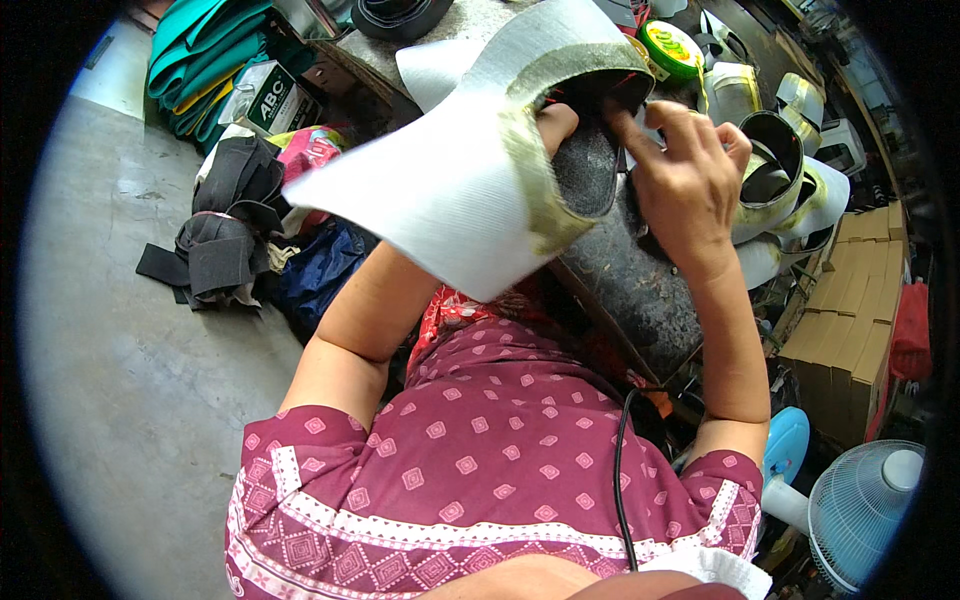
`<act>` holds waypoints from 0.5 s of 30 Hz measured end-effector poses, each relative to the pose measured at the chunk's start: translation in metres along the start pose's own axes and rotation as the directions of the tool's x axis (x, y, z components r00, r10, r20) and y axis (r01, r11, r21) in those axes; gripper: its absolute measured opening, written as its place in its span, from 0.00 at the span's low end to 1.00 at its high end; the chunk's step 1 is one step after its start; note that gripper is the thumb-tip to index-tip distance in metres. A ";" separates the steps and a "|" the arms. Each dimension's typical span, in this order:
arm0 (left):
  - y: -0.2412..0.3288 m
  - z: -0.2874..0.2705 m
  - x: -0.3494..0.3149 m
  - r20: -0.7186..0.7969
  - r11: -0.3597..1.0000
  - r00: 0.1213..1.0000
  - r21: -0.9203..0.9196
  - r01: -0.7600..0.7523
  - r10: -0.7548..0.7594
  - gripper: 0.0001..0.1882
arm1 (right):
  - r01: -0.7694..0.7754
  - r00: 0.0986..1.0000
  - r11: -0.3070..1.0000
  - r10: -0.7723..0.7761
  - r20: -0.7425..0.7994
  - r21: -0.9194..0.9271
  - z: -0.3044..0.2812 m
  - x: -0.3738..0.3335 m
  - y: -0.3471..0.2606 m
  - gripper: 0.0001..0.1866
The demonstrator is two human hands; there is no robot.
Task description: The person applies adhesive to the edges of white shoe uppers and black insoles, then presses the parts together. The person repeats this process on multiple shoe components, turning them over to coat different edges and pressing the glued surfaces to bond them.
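A large white flared sheet piece, bent into a cuff-like shape, is held up in front of me. A yellowish-olive band runs round its opening, and dark grey fuzzy lining shows inside. My left hand grips it from within and behind; only the thumb shows over the lining, the other fingers being hidden. At the right rim of the opening, my right hand has bent fingers, its index fingertip reaching into the lining. The right thumb is mostly hidden.
Below the piece is a worn dark bench. Similar white cuff pieces crowd its right side, near a green round container. Cardboard and a fan stand right. Dark fabric scraps and folded green sheets lie left.
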State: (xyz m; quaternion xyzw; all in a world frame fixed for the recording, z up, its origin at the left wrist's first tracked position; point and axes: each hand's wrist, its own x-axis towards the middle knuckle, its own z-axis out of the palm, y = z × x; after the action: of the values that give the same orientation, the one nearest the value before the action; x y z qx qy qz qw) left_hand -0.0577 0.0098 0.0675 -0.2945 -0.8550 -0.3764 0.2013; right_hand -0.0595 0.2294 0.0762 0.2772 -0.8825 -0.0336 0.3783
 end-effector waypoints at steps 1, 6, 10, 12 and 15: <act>0.001 -0.002 0.000 0.019 1.000 0.999 -0.007 0.028 -0.028 0.25 | 0.057 0.998 0.996 -0.058 -0.007 -0.074 0.000 0.000 -0.003 0.19; 0.002 -0.003 0.004 0.049 0.996 0.998 0.089 -0.031 0.026 0.22 | 0.042 0.999 0.919 -0.033 -0.031 0.392 -0.005 0.009 0.005 0.24; -0.008 0.022 0.021 0.122 0.605 0.943 -0.739 0.295 -0.310 0.27 | -0.063 0.998 0.954 0.057 0.030 0.294 -0.004 0.006 0.014 0.30; -0.015 0.027 0.023 0.075 0.570 0.956 -0.788 0.231 -0.284 0.25 | -0.037 0.998 0.939 0.018 0.061 0.342 0.004 -0.001 0.007 0.31; -0.026 0.029 0.028 0.019 0.659 0.973 -0.733 0.170 -0.230 0.21 | -0.140 0.988 0.729 0.061 0.140 0.670 0.008 -0.015 -0.006 0.33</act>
State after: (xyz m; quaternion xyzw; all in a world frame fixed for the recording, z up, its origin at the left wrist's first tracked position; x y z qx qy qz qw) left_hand -0.0992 0.0283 0.0513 -0.2401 -0.6530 -0.7160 0.0567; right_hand -0.0542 0.2307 0.0594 0.3455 -0.8669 0.2955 0.2044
